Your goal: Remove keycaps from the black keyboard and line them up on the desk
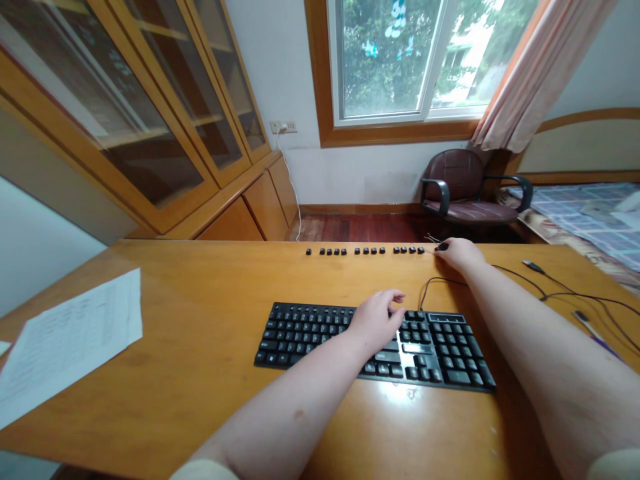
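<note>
A black keyboard (310,330) lies on the wooden desk, and several keys are gone from its top row. My left hand (375,323) rests over the keyboard's upper middle, its fingers loosely curved and apart from the thumb, holding nothing I can see. At the desk's far edge my right hand (459,255) is closed on what looks like a wire keycap puller (432,238), whose thin prongs stick out past the fingers. A small black piece (442,247) shows at those fingertips. To the left of it, several loose black keycaps (370,251) stand in a row of small groups.
Printed paper sheets (85,340) lie on the desk's left. Black cables with a USB plug (534,267) and a thin tool (593,327) lie at the right. Beyond stand a glass-door cabinet (200,120), an armchair (460,183) and a bed (590,207).
</note>
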`<move>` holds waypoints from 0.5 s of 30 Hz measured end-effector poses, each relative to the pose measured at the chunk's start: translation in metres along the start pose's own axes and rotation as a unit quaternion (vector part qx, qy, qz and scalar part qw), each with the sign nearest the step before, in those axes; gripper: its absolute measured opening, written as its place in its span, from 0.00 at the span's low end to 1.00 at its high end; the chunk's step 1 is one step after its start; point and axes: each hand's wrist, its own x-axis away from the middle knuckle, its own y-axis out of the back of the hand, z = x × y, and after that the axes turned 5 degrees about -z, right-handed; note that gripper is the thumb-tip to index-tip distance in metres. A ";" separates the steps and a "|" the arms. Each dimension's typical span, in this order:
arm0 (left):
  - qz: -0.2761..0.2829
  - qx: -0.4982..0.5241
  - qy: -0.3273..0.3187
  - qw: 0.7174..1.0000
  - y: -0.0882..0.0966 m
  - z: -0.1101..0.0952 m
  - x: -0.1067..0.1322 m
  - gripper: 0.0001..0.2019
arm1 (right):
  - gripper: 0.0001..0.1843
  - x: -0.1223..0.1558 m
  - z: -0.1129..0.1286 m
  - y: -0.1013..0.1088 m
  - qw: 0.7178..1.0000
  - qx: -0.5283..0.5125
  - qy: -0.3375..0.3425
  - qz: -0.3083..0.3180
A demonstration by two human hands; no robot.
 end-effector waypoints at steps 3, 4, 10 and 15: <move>0.001 -0.006 -0.001 1.000 0.001 0.000 0.000 0.14 | 0.19 0.000 0.000 0.000 1.000 -0.003 0.000 -0.001; 0.000 -0.007 -0.002 1.000 0.001 0.000 0.000 0.14 | 0.19 0.001 0.000 0.000 1.000 -0.004 0.000 -0.003; 0.002 -0.014 -0.006 1.000 0.000 0.001 0.000 0.14 | 0.19 0.004 -0.001 0.005 0.999 -0.036 0.002 -0.024; 0.004 -0.030 -0.022 0.999 -0.002 0.004 -0.001 0.14 | 0.19 0.020 0.004 0.032 0.990 -0.107 -0.013 -0.093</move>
